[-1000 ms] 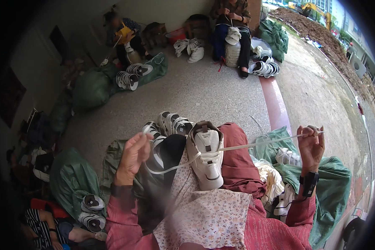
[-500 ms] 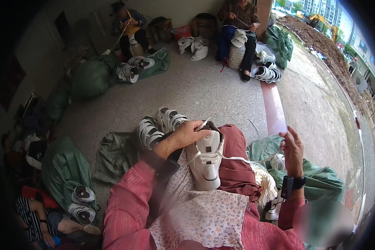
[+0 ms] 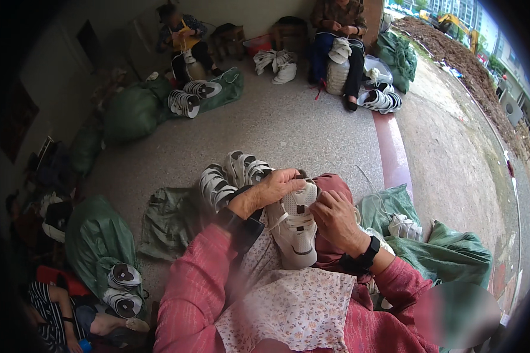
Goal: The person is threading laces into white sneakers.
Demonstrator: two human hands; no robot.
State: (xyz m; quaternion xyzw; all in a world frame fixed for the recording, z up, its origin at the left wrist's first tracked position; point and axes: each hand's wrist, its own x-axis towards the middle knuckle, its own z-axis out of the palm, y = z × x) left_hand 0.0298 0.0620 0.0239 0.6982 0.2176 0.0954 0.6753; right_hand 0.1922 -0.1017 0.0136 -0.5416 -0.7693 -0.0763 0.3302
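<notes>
A white sneaker (image 3: 296,242) with dark marks on its tongue rests in my lap, toe toward me, on dark red cloth (image 3: 327,259). My left hand (image 3: 277,189) is closed at the far end of the sneaker, thumb and fingertips pinching the white shoelace (image 3: 312,179) by the collar. At the sneaker's right side my right hand (image 3: 338,220) is closed, its fingertips together at the eyelets on the lace. The fingers hide part of the lace. Floral cloth (image 3: 285,306) covers my lap below the toe.
Stacked white sneakers (image 3: 215,187) stand just beyond my left hand. Green sacks (image 3: 100,241) lie to the left, and another green sack (image 3: 447,253) with a white shoe (image 3: 405,226) to the right. Two people sit at the far wall near more shoes; another person is at lower left.
My right hand has come in from the right, where it held the lace stretched out, to the sneaker's side. My left hand stays at the collar. The far people's hands have moved.
</notes>
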